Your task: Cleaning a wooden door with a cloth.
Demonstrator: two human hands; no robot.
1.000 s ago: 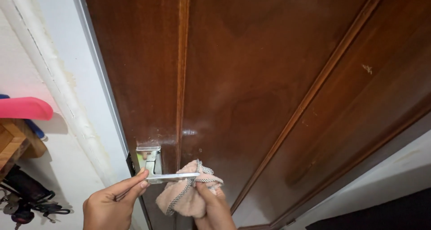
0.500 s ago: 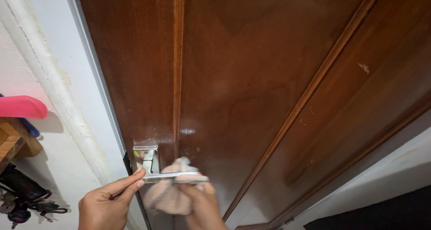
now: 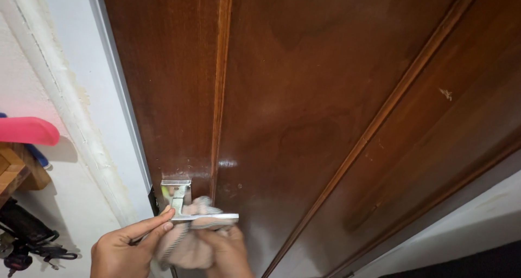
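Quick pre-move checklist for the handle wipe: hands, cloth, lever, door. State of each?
1. Left hand steadies the metal lever handle near its base: ok.
2. Right hand grips the pink cloth: ok.
3. Cloth pressed against the lever's underside: ok.
4. Lever's free end uncovered: ok.
5. Handle mount tight on the wooden door: cannot tell.
6. Door latched: cannot tell.

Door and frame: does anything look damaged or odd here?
Yes. The brown door has a small pale chip at upper right, and the white frame beside it shows cracked, uneven paint. The metal handle looks straight.
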